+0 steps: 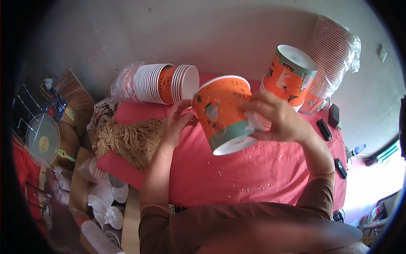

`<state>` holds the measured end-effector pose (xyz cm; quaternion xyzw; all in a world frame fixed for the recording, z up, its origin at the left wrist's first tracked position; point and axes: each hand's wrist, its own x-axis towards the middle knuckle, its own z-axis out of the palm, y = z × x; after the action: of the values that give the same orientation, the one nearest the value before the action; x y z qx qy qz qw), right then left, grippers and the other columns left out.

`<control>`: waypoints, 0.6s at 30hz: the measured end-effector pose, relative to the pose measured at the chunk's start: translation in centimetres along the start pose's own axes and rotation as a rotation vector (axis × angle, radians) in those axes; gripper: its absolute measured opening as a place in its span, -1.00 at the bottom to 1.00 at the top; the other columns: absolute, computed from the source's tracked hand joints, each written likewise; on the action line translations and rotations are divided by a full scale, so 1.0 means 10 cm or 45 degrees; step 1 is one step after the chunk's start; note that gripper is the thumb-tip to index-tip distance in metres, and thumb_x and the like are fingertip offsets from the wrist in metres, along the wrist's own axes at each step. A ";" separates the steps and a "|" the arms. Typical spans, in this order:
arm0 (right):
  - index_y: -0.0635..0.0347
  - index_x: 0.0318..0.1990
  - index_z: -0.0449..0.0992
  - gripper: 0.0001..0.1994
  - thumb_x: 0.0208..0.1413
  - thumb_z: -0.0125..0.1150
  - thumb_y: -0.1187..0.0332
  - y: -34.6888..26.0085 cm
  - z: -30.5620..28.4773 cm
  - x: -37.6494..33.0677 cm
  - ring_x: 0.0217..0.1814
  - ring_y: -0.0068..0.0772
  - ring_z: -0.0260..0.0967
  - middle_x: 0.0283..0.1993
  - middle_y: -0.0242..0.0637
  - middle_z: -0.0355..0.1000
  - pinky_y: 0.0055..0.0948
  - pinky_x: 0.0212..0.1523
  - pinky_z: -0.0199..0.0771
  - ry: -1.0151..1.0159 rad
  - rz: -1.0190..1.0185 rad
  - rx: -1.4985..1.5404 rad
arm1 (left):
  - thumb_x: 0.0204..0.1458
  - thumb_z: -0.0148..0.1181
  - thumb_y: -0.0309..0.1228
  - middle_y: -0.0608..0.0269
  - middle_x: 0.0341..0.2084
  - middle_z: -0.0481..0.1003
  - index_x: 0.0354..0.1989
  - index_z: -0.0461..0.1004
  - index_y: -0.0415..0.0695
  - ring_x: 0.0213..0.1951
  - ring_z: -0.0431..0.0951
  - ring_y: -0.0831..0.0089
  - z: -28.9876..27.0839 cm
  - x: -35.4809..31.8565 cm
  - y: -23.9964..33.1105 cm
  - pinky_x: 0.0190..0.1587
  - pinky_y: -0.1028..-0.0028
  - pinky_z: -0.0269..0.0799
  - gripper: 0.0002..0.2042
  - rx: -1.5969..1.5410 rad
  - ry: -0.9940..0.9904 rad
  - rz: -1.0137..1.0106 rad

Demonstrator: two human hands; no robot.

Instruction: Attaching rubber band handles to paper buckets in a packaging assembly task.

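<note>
The fingers of the right hand (279, 118) and the left hand (175, 122) close around an orange paper tub (224, 114), tilted above the red table (262, 173). Behind lies a stack of white-rimmed tubs (163, 83); right stands another printed stack (289, 76). Small pale beads (253, 178) dot the cloth.
</note>
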<state>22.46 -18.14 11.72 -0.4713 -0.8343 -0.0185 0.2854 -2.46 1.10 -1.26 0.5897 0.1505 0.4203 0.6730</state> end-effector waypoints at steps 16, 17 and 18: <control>0.10 0.37 0.23 -0.39 0.28 -0.01 -0.04 1.28 -2.31 -0.64 0.16 -0.37 0.38 0.27 -0.27 0.33 -0.40 -0.05 0.46 0.857 0.773 0.348 | 0.23 0.10 -0.49 0.41 -0.47 0.45 -0.10 0.50 -0.27 -0.35 0.53 0.65 -0.08 0.05 -0.31 -0.28 0.66 0.46 -0.85 0.535 0.011 0.100; 0.04 0.36 0.25 -0.36 0.24 -0.01 -0.11 1.27 -2.25 -0.59 0.04 -0.37 0.47 0.21 -0.29 0.37 -0.42 -0.35 0.61 0.732 0.888 0.207 | 0.23 0.10 -0.49 0.41 -0.47 0.45 -0.10 0.50 -0.27 -0.35 0.53 0.65 -0.09 0.04 -0.32 -0.28 0.66 0.46 -0.85 0.538 0.006 0.100; 0.00 0.33 0.29 -0.37 0.23 -0.02 -0.16 1.31 -2.17 -0.55 -0.25 -0.40 0.53 0.07 -0.26 0.46 -0.40 -0.45 0.61 0.735 0.971 0.208 | 0.23 0.11 -0.49 0.40 -0.47 0.46 -0.10 0.50 -0.27 -0.35 0.53 0.65 -0.11 0.04 -0.35 -0.28 0.65 0.46 -0.85 0.554 0.004 0.085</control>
<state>44.97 -21.62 24.02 -0.6952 -0.4875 0.0230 0.5277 -1.62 2.27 -4.65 0.7250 0.2192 0.4008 0.5154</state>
